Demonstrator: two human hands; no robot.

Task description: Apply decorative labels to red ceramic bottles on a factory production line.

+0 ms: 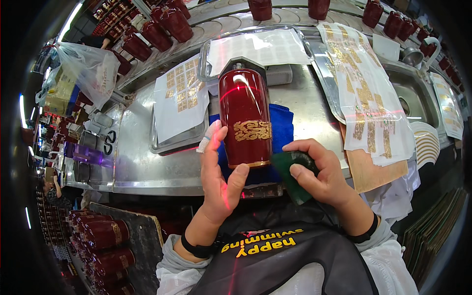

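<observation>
A glossy dark red bottle (243, 101) lies in front of me, its neck pointing away, in a dark angular support (228, 64). A gold scrollwork band (253, 131) shows on its lower part, and a gold line rings the base. My left hand (216, 182) is at the bottle's lower left side, fingers stretched out and thumb by the base; white wrapping (210, 135) covers a fingertip. In my right hand (324, 174) is a dark green flat scraper (290, 179), pinched between thumb and fingers, its edge close to the base's right corner. Under the bottle lies a blue cloth (282, 123).
Sheets of gold decals (364, 93) lie on the right beside a sink (410, 98); another decal sheet (182, 93) rests on a tray at left. A paper-covered tray (255, 46) stands behind the bottle. More red bottles (174, 24) stand beyond, and several (105, 233) are low left.
</observation>
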